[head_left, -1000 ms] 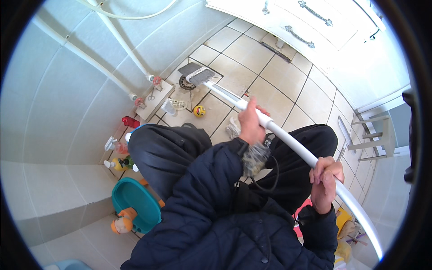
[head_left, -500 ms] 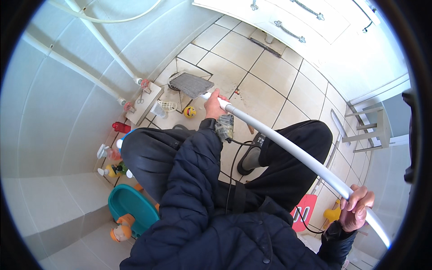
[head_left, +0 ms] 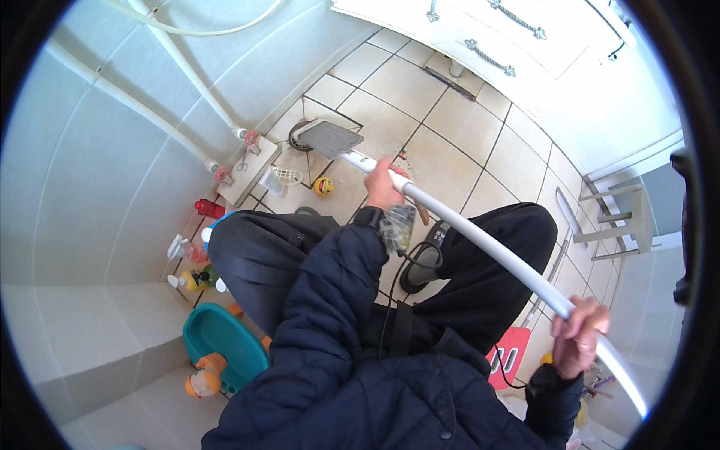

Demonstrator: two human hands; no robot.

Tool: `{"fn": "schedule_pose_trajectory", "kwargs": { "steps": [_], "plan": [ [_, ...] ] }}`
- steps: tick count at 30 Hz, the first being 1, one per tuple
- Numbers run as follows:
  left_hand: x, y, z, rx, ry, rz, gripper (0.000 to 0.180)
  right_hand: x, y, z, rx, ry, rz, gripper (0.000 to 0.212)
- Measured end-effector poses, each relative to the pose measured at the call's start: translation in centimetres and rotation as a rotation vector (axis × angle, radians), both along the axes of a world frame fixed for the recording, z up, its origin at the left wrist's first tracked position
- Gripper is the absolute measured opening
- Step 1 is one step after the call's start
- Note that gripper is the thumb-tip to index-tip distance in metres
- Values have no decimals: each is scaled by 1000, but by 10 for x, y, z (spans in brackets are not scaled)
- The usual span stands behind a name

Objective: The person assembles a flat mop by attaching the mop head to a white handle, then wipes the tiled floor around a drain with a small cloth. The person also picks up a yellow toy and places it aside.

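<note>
A flat mop with a grey rectangular head and a long white pole slants across in front of me. My left hand is wrapped round the pole a short way below the head. Further along, near the pole's other end, my right hand grips it with curled fingers. The mop head is over the tiled floor, beside a round dark floor drain that it partly covers. A plastic-wrapped device with a black cable is strapped at my left wrist.
Pipes with red valves run down the left wall. A yellow smiley ball, a clear cup and bottles are at left. A teal tub with a doll, a red stool and a pale stool stand around.
My left hand has slid along the pole, away from the mop head. My right hand has shifted slightly left and up in view. More of the floor drain shows beside the head.
</note>
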State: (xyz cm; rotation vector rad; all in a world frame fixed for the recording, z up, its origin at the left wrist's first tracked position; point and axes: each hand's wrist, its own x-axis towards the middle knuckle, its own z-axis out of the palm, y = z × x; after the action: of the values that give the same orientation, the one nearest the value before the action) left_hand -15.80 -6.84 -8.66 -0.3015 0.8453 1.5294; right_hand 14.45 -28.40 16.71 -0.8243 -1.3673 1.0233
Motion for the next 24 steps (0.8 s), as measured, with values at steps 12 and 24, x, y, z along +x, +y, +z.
{"fn": "schedule_pose_trajectory", "kwargs": {
  "steps": [12, 24],
  "plan": [
    [64, -48, 86, 58, -59, -29, 26, -53, 50, -74, -42, 37, 173, 23],
    [91, -75, 117, 187, -57, -72, 27, -44, 47, -54, -24, -71, 110, 27]
  ]
}}
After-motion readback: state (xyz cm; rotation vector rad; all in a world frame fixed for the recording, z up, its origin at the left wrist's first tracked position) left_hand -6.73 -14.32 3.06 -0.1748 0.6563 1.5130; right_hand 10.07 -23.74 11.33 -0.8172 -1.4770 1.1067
